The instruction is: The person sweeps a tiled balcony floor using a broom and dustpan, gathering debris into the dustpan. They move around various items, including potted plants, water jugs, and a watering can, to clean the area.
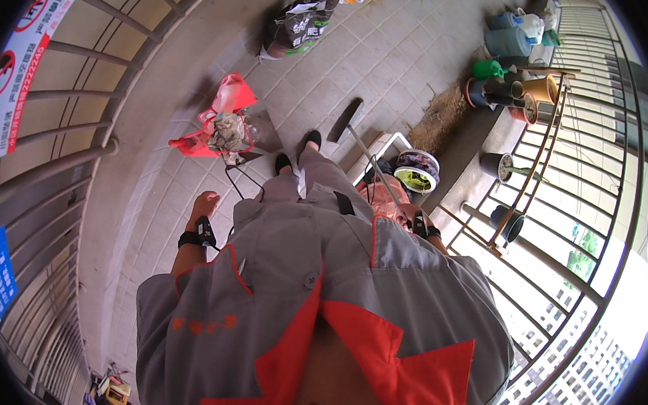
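My right hand, at the right of my waist, is closed around the thin handle of a broom. The dark, narrow broom head rests on the tiles beyond my shoes. My left hand hangs at my left side, its fingers curled with nothing visible in them. Ahead of it, a dustpan lies on the floor under a red plastic bag and crumpled, pale waste. A thin black wire handle runs from there towards my body. Both wrists carry strapped black devices.
On the right stand a white container, a round white-rimmed tub, a pink bag and a ledge with plant pots. Brown dirt lies by the ledge. A dark sack stands ahead. Metal railings flank both sides.
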The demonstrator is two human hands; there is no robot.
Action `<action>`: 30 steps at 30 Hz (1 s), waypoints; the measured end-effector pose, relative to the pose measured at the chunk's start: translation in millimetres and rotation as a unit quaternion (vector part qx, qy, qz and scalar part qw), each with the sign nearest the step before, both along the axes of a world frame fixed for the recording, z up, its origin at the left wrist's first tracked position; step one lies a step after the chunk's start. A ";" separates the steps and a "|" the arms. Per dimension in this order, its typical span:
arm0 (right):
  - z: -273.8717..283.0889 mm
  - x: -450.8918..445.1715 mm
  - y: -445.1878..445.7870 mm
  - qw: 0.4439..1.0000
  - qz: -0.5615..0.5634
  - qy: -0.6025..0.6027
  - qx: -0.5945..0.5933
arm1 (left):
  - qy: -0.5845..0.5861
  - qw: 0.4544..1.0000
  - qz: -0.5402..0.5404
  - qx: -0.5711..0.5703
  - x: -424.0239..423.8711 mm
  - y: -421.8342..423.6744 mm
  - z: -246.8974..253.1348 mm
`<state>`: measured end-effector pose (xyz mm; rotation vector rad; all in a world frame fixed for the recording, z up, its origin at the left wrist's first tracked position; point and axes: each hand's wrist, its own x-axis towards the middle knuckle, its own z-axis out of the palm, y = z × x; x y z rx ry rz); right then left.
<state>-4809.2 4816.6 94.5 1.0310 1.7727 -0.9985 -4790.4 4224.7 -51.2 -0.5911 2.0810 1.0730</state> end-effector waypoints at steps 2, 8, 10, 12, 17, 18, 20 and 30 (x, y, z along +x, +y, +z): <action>2.2 2.0 1.3 1.000 0.017 0.004 0.012 | -0.003 1.000 -0.014 -0.004 -5.8 -0.2 5.0; 16.5 -1.0 8.7 0.995 0.092 0.019 0.046 | 0.030 1.000 -0.001 0.000 -22.4 -8.6 6.7; 32.5 -1.6 18.2 0.992 0.106 0.019 0.059 | 0.033 0.999 0.001 0.006 -29.5 -6.0 4.0; 50.1 -7.4 26.9 0.991 0.114 0.018 0.066 | 0.028 1.000 0.006 0.003 -27.9 -4.9 2.3; 73.8 -2.4 47.3 0.997 0.008 0.047 0.053 | 0.004 0.999 -0.036 0.018 -46.7 7.3 0.6; 71.9 1.0 47.4 0.998 -0.003 0.033 0.053 | -0.007 0.999 -0.048 0.017 -49.6 11.5 0.8; 53.9 15.8 49.8 0.996 -0.081 0.027 -0.006 | 0.001 0.998 -0.054 0.033 -56.3 19.7 -1.0; -1.9 17.2 0.9 0.998 -0.060 0.013 0.018 | 0.015 0.998 -0.058 0.006 -51.2 4.3 7.1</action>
